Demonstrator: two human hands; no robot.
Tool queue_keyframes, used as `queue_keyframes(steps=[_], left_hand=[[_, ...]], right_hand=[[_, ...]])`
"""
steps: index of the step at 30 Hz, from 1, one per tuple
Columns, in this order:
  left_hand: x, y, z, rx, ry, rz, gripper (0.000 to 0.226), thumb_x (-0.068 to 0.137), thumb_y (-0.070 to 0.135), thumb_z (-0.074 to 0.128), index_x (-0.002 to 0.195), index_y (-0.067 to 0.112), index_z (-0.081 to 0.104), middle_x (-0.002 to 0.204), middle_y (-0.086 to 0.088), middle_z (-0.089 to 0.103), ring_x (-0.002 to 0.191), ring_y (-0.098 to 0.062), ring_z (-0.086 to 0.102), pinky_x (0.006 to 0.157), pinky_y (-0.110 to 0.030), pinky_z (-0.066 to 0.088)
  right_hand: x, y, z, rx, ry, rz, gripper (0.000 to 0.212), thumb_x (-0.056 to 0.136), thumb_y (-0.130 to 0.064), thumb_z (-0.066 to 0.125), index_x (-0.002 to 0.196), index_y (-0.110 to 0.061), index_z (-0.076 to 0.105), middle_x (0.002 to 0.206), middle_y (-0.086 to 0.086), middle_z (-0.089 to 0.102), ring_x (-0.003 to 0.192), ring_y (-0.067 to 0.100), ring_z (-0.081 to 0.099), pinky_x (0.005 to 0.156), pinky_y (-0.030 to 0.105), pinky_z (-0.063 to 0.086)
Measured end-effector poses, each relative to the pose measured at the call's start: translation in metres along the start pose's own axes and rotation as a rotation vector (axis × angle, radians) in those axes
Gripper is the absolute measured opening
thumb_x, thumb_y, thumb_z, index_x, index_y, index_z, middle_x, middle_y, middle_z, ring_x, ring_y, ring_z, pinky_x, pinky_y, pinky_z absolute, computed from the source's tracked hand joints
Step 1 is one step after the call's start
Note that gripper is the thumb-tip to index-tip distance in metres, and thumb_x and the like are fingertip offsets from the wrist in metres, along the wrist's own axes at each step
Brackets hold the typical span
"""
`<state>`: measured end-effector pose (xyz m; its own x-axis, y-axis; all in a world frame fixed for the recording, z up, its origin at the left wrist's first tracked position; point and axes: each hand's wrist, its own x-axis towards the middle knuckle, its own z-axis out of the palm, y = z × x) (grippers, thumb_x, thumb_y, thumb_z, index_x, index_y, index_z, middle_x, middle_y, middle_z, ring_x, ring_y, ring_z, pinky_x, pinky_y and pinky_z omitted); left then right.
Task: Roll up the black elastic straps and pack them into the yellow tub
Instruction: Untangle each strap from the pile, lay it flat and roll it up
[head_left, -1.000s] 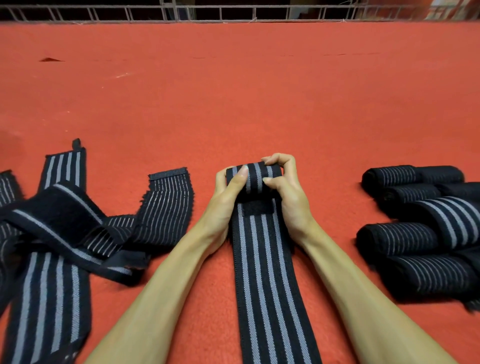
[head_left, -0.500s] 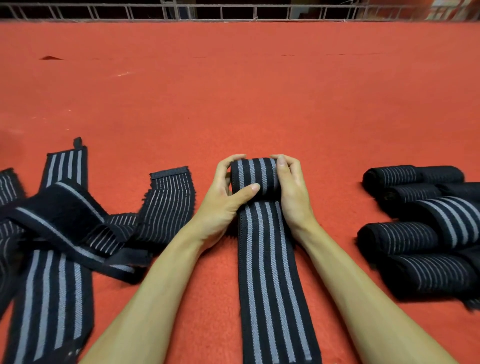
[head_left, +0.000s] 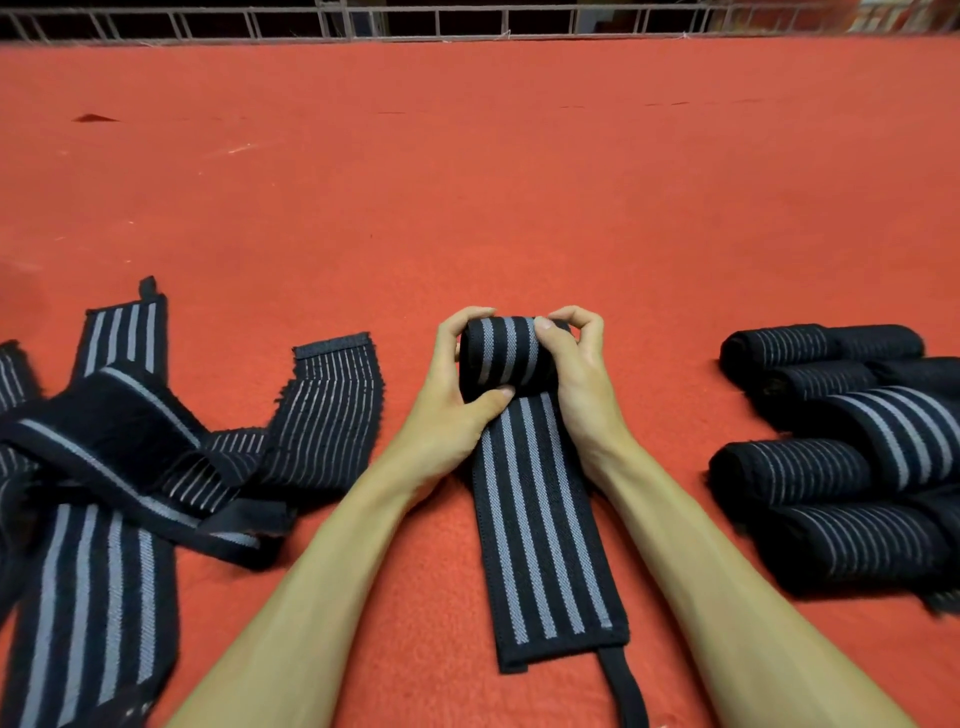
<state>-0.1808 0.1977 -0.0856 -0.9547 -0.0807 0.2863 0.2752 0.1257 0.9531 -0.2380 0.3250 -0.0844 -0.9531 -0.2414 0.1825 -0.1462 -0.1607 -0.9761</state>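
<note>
A black elastic strap with grey stripes (head_left: 540, 540) lies flat on the red surface, running from me toward the middle. Its far end is wound into a thick roll (head_left: 506, 358). My left hand (head_left: 452, 410) grips the roll's left side, thumb pressed under it. My right hand (head_left: 582, 379) holds the right side, fingers curled over the top. The strap's near end shows a thin black loop (head_left: 621, 686). The yellow tub is not in view.
A tangled heap of unrolled striped straps (head_left: 130, 457) lies at the left. Several finished rolls (head_left: 841, 457) are stacked at the right. A red cloth-covered surface (head_left: 467, 182) stretches far ahead to a metal railing (head_left: 467, 23).
The roll has grown thicker and moved toward me as both hands wound it. The flat part has shortened, and its near end with the loop has come into view.
</note>
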Motion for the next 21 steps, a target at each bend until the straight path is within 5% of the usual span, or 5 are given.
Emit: queue_keyframes(steps=[3,9,13,15,21], left_hand=[[0.001,0.002,0.002,-0.045,-0.001,-0.05,0.066,0.083,0.011,0.073,0.133,0.029,0.034,0.124,0.001,0.054,0.11,-0.001,0.058,0.096,-0.021,0.047],[0.003,0.002,0.001,-0.243,0.137,-0.248,0.088,0.061,0.076,0.069,0.128,0.027,0.04,0.111,0.005,0.067,0.103,-0.007,0.066,0.094,-0.031,0.05],[0.002,0.005,0.005,-0.313,0.145,-0.317,0.054,0.087,0.053,0.055,0.124,0.015,0.041,0.108,0.005,0.061,0.088,0.005,0.067,0.078,-0.02,0.052],[0.002,0.005,0.003,-0.335,0.121,-0.345,0.05,0.092,0.044,0.057,0.127,0.01,0.047,0.115,-0.005,0.065,0.096,-0.005,0.068,0.077,-0.022,0.054],[0.002,0.006,-0.007,-0.346,0.044,-0.323,0.055,0.09,0.035,0.064,0.134,0.006,0.047,0.122,-0.017,0.065,0.107,-0.027,0.066,0.093,-0.04,0.054]], right_hand=[[-0.002,0.0,0.001,0.056,-0.053,-0.009,0.025,0.088,-0.031,0.055,0.11,-0.027,0.045,0.102,0.001,0.055,0.078,0.003,0.061,0.069,0.019,0.049],[-0.007,0.0,0.003,0.09,-0.183,-0.066,0.034,0.08,-0.018,0.052,0.113,-0.022,0.045,0.108,-0.005,0.054,0.089,0.009,0.059,0.081,0.027,0.049],[-0.008,0.0,0.003,0.037,-0.176,-0.099,0.036,0.071,-0.025,0.058,0.104,-0.036,0.049,0.129,0.002,0.045,0.117,0.028,0.05,0.103,0.049,0.04],[-0.009,-0.001,0.005,-0.002,-0.166,-0.106,0.033,0.067,-0.032,0.057,0.097,-0.046,0.052,0.136,0.009,0.04,0.129,0.04,0.04,0.109,0.059,0.032],[-0.006,0.0,0.007,-0.099,-0.117,-0.097,0.032,0.078,-0.051,0.055,0.11,-0.05,0.051,0.13,0.016,0.044,0.121,0.029,0.049,0.108,0.053,0.036]])
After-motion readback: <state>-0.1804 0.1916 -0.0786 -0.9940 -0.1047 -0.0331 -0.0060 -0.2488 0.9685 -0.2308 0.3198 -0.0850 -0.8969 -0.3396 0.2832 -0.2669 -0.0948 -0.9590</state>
